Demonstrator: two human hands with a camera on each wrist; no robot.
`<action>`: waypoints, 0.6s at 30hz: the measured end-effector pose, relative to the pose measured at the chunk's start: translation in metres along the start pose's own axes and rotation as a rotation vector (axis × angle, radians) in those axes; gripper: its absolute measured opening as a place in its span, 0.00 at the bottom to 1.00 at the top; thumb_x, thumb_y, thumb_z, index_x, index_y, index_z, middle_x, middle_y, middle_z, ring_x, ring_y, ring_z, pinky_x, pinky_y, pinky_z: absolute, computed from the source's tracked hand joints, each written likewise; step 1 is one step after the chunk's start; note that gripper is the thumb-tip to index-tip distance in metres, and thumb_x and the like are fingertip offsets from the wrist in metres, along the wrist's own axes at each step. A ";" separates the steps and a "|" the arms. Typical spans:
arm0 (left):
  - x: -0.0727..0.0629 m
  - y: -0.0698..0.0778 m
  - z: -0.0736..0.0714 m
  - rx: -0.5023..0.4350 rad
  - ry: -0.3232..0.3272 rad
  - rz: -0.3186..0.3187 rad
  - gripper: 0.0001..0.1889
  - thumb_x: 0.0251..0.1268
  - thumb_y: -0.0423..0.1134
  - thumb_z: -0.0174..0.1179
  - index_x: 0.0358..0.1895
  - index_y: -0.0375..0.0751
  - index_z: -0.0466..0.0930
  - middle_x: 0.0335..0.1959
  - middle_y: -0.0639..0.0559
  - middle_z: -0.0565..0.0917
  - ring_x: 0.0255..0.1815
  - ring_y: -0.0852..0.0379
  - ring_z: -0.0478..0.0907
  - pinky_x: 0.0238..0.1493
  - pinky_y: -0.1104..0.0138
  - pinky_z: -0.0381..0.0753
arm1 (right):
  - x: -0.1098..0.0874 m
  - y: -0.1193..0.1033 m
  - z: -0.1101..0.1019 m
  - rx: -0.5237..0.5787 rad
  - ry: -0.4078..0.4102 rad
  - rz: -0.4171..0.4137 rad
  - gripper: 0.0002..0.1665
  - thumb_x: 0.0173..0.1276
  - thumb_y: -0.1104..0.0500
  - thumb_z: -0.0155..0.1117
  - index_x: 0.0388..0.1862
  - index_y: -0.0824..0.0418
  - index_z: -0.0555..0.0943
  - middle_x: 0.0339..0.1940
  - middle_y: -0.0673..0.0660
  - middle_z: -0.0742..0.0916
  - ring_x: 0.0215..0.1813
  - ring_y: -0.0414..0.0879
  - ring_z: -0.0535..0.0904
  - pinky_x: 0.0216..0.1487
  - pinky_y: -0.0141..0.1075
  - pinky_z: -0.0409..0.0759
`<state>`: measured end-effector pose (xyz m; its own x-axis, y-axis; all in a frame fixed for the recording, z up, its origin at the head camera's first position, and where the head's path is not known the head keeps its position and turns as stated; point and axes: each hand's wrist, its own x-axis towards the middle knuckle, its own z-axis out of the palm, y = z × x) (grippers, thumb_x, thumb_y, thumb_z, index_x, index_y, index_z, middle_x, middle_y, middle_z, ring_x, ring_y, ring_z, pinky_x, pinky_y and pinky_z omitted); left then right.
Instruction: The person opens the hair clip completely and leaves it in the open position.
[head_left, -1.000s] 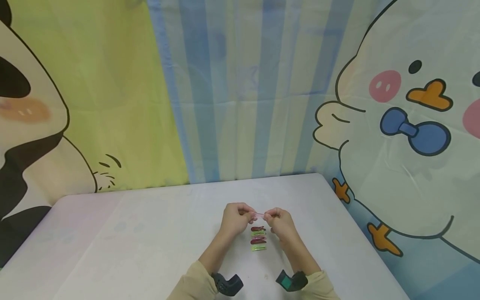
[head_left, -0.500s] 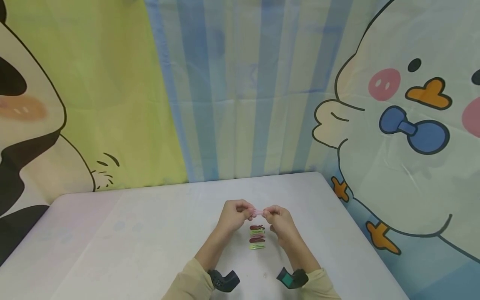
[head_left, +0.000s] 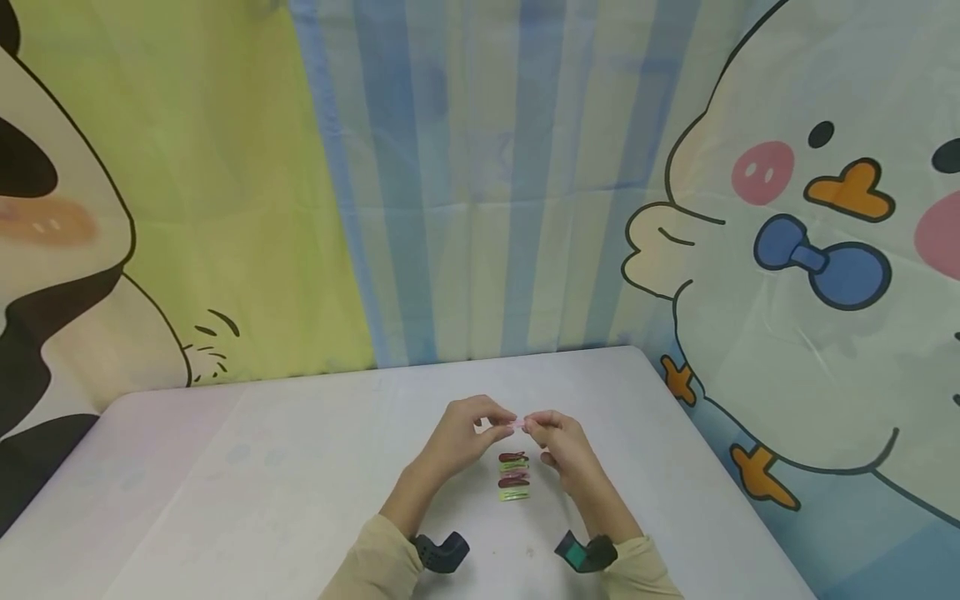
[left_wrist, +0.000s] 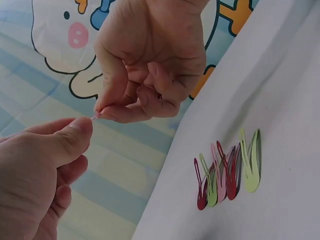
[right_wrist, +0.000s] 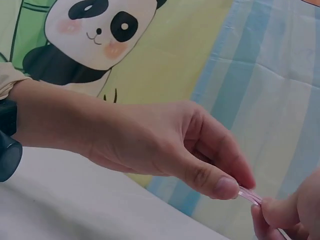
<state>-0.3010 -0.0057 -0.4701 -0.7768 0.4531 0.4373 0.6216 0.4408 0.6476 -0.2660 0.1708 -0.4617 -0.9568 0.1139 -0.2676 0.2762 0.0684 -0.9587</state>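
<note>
Above the table, a small pink snap hair clip (right_wrist: 250, 195) spans the gap between both hands. My left hand (head_left: 459, 437) pinches one end with thumb and fingertips, its knuckles raised. At the other end, my right hand (head_left: 566, 450) grips the clip between thumb and index finger, the other fingers curled in toward the palm. Much of the clip is hidden by fingertips. Below the hands lies a row of hair clips, their prongs spread in a V: a lime green clip (left_wrist: 252, 181) nearest me, then a dark red clip (left_wrist: 231, 190) and several more in red, pink and green.
The clips lie on a white-covered table (head_left: 300, 483). Behind it hang cartoon-printed curtains (head_left: 480, 208). A dark device (head_left: 441, 552) is strapped at the left wrist and another device (head_left: 587, 553) at the right.
The left hand's fingers have shifted on the clip, with a wider gap between thumb and index finger. Less of the pink clip shows between the hands. The row of clips stays put.
</note>
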 end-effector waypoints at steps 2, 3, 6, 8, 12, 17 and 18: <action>0.000 -0.002 0.000 0.021 0.010 0.029 0.08 0.58 0.43 0.66 0.41 0.50 0.86 0.32 0.64 0.84 0.35 0.70 0.77 0.39 0.65 0.78 | 0.001 0.000 -0.001 -0.005 -0.014 0.000 0.15 0.66 0.52 0.62 0.44 0.62 0.80 0.40 0.53 0.83 0.43 0.51 0.69 0.34 0.33 0.69; 0.000 -0.003 -0.001 0.030 0.016 0.041 0.08 0.58 0.43 0.66 0.41 0.50 0.87 0.33 0.63 0.84 0.35 0.70 0.78 0.40 0.64 0.79 | 0.001 0.000 -0.002 -0.010 -0.021 0.000 0.16 0.66 0.52 0.63 0.44 0.62 0.80 0.41 0.53 0.84 0.43 0.51 0.69 0.34 0.33 0.69; 0.001 -0.005 -0.002 0.046 0.035 0.068 0.09 0.58 0.42 0.66 0.40 0.47 0.87 0.33 0.61 0.86 0.36 0.68 0.79 0.40 0.63 0.80 | 0.002 -0.001 -0.004 -0.035 -0.042 0.002 0.18 0.65 0.49 0.64 0.46 0.60 0.81 0.44 0.53 0.85 0.46 0.54 0.70 0.36 0.34 0.70; 0.001 -0.005 -0.002 0.055 0.044 0.074 0.09 0.57 0.42 0.66 0.41 0.47 0.87 0.33 0.60 0.86 0.36 0.68 0.80 0.41 0.64 0.80 | 0.002 -0.001 -0.006 -0.046 -0.053 0.003 0.20 0.64 0.47 0.64 0.47 0.59 0.82 0.45 0.53 0.85 0.49 0.55 0.71 0.39 0.36 0.72; 0.000 -0.005 -0.002 0.071 0.075 0.082 0.09 0.57 0.41 0.67 0.41 0.48 0.87 0.34 0.59 0.87 0.36 0.67 0.80 0.40 0.68 0.80 | 0.004 -0.001 -0.010 -0.072 -0.076 -0.048 0.22 0.64 0.46 0.64 0.50 0.59 0.82 0.47 0.54 0.85 0.49 0.53 0.73 0.46 0.41 0.74; 0.000 -0.009 0.000 0.044 0.135 0.102 0.09 0.57 0.41 0.67 0.40 0.46 0.87 0.34 0.59 0.87 0.34 0.67 0.80 0.36 0.70 0.79 | 0.009 0.003 -0.013 -0.115 -0.070 -0.162 0.15 0.64 0.54 0.65 0.47 0.58 0.83 0.43 0.55 0.86 0.44 0.49 0.76 0.42 0.38 0.76; -0.001 -0.010 0.001 0.031 0.142 0.102 0.09 0.57 0.41 0.67 0.40 0.46 0.88 0.34 0.59 0.87 0.34 0.67 0.79 0.35 0.70 0.79 | 0.010 0.004 -0.013 -0.122 -0.063 -0.177 0.13 0.64 0.55 0.66 0.46 0.58 0.84 0.42 0.55 0.87 0.43 0.48 0.76 0.41 0.37 0.76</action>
<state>-0.3066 -0.0099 -0.4771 -0.7148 0.3832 0.5850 0.6988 0.4233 0.5766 -0.2734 0.1850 -0.4669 -0.9941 0.0275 -0.1050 0.1084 0.2013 -0.9735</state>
